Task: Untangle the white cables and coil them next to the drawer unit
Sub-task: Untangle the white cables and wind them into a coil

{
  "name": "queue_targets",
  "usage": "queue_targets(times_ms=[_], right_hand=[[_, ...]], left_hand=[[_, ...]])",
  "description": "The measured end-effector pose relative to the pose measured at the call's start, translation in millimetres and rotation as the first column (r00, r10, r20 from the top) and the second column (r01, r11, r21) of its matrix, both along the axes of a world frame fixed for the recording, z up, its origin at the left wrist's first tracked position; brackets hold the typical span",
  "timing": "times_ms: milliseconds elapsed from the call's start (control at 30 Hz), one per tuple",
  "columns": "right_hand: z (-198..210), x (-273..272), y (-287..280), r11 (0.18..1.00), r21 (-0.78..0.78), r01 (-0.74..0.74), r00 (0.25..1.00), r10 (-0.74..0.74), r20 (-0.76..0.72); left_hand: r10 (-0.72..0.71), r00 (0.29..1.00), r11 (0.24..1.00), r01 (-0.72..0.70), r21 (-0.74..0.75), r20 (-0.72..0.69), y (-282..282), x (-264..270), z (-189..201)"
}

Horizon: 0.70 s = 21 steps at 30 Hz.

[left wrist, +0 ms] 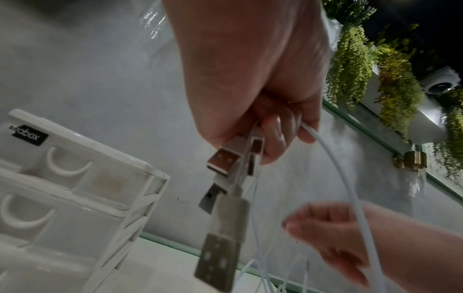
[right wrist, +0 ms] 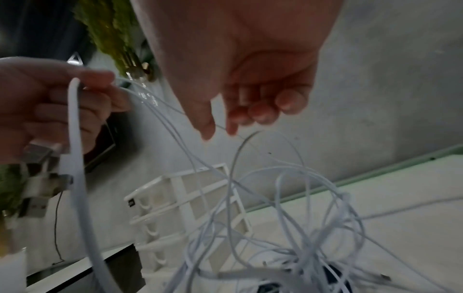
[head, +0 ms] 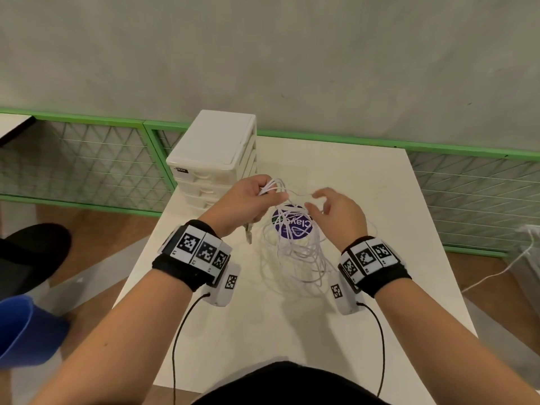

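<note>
A tangle of thin white cables (head: 295, 258) hangs from my left hand (head: 270, 194) down onto the white table (head: 365, 200), just right of the white drawer unit (head: 216, 147). The left hand (left wrist: 270, 138) grips several strands together with their USB plugs (left wrist: 223, 164), which dangle below the fist. My right hand (head: 317, 200) hovers beside it above the tangle, fingers loosely curled. In the right wrist view a thin strand (right wrist: 240, 158) runs through the gap between the thumb and forefinger of the right hand (right wrist: 219, 130), which do not close on it.
A round purple sticker (head: 295, 228) lies on the table under the cables. A green mesh fence (head: 87, 159) runs behind the table along the grey wall. A blue object (head: 20, 331) and a black one (head: 32, 252) sit at the left.
</note>
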State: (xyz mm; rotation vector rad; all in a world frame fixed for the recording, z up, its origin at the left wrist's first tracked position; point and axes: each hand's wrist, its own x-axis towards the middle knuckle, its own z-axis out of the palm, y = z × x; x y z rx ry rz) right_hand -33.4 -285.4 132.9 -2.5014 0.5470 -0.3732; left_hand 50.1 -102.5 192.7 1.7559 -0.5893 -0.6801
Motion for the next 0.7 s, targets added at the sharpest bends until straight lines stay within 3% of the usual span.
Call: queue_targets(times_ms=[67,100,200,300,433,567,700], right_hand=[[5.9,5.1,4.4,0.996,0.017,-0.087,0.964,0.08,0.254],[7.6,9.2,4.9,0.984,0.047,-0.172,0.942,0.151,0.299],[15.8,18.3,9.0,0.881,0.293,-0.372,0.927,0.336,0.166],[15.4,23.8,11.6,0.837,0.399,-0.375,0.909,0.415,-0.017],[7.5,25.8,9.8,0.794,0.478,-0.376,0.868,0.482,-0.117],[3.9,22.5,12.9,0.8,0.49,-0.347,0.874,0.465,-0.139],[13.4,25.2,6.0,0.847,0.473,-0.243,0.959,0.282,-0.012]], left_hand=[[-0.032,0.999,0.999,0.031,-0.024,-0.014,-0.8,-2.5,2.7],[-0.038,0.999,0.999,0.037,-0.035,-0.015,-0.5,-3.5,4.0],[-0.04,0.999,0.997,0.04,-0.061,-0.008,0.0,-4.2,7.1],[-0.037,0.999,0.997,0.038,-0.067,0.012,1.3,-3.7,11.8],[0.03,0.999,0.99,-0.025,-0.135,0.034,8.2,1.8,15.4],[0.077,0.994,0.982,-0.061,-0.176,0.083,13.6,6.4,15.1],[0.133,0.988,0.98,-0.12,-0.157,0.078,20.1,12.9,7.9]])
